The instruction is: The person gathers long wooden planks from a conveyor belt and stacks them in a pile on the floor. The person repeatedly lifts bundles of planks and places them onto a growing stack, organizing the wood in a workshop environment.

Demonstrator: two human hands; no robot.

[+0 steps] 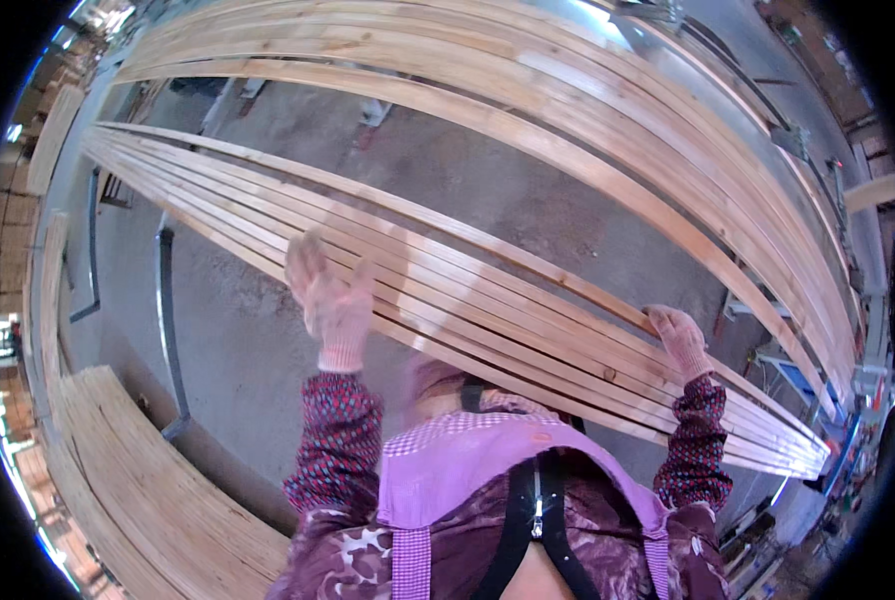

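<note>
Several long, narrow wooden strips (448, 290) lie side by side in front of me, running from the far left to the near right. My right hand (680, 342), in a pale knitted glove, has its fingers curled over the farthest strip (563, 277) of this row, near the right end. A narrow gap parts that strip from the others along its middle. My left hand (333, 305), gloved too and slightly blurred, is raised at the row's near edge. Its thumb and fingers stand apart with nothing between them.
Beyond the row lies a wider layer of long boards (528, 75) on metal supports. A thick stack of boards (138, 490) stands at the lower left. Dark bent metal bars (168, 320) rise at the left, over the grey concrete floor (238, 370). Machine parts (848, 420) border the right side.
</note>
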